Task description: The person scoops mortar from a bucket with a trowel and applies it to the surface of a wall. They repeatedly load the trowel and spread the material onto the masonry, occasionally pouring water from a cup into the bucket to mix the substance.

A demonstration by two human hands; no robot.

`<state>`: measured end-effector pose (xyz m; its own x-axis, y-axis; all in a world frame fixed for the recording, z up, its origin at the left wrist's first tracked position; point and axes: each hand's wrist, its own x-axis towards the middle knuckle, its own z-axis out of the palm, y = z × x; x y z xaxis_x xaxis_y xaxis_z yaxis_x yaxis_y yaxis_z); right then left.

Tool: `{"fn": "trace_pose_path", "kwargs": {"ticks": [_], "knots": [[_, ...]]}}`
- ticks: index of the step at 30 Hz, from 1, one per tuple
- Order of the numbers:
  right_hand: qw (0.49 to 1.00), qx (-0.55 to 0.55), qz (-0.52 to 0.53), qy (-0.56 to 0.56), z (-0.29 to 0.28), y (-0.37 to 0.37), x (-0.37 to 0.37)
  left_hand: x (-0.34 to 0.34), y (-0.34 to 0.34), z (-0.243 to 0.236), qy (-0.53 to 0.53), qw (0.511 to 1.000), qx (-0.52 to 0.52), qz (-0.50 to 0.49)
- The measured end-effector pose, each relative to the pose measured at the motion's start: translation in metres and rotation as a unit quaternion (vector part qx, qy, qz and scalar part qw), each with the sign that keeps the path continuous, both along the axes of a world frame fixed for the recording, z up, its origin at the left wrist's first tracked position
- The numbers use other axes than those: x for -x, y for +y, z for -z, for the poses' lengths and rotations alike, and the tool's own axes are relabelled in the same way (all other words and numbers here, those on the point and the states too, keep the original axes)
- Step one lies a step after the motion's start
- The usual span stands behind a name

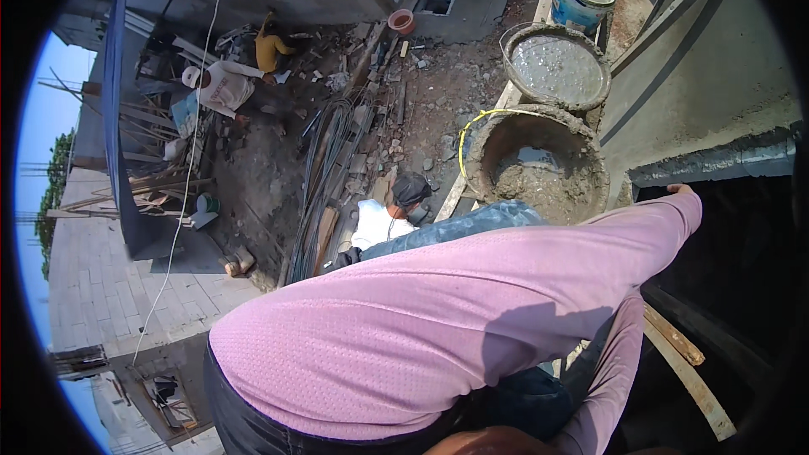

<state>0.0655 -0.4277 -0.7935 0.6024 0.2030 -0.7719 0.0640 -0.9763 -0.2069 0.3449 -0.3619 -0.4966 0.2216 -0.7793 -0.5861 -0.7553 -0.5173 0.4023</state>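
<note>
A pink sleeve [421,320] crosses the view toward the right. At its far end a small part of my left hand [679,190] shows near the broken edge of a wall opening [716,167]; its fingers are mostly hidden. A second pink sleeve [613,371] rises from the lower edge, and my right hand is out of sight behind the first sleeve. Just beyond the sleeve lies a tilted tub [493,147] with a yellow handle [463,139], holding wet mortar [527,187]. Behind it stands a round basin [603,88] of grey slurry, apart from the visible hand.
A blue and white bucket [563,13] stands behind the basin on planks [451,202]. Below are a person in white [375,223], a person in a white cap [227,88] and one in yellow [268,52]. Rods [316,185] lie amid rubble. Wood strips [691,383] cross the dark opening.
</note>
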Motion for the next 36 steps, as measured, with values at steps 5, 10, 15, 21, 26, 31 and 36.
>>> {"fn": "trace_pose_path", "kwargs": {"ticks": [5,10,15,21,26,31,36], "knots": [[1.000,0.013,-0.018,0.006,0.023,0.002,0.005,-0.009,0.033,0.008,-0.019,0.998,-0.033,-0.050],[0.989,-0.023,-0.143,-0.031,-0.059,0.051,-0.030,-0.059,0.089,0.008,-0.088,0.983,-0.073,-0.143],[0.991,0.021,0.026,-0.129,-0.038,-0.007,-0.029,-0.064,0.054,0.018,-0.202,0.968,0.150,0.000],[0.988,0.070,0.046,-0.132,-0.082,0.000,-0.021,-0.064,0.069,0.040,-0.158,0.981,0.097,0.064],[0.991,0.088,0.051,-0.091,-0.088,-0.013,-0.001,-0.053,0.038,0.046,-0.151,0.978,0.121,0.072],[0.990,0.073,0.086,-0.086,-0.075,-0.022,0.006,-0.061,0.015,0.047,-0.181,0.963,0.147,0.136],[0.993,0.006,0.095,-0.073,-0.099,0.014,-0.019,-0.052,0.014,0.017,-0.175,0.955,0.166,0.172]]}}
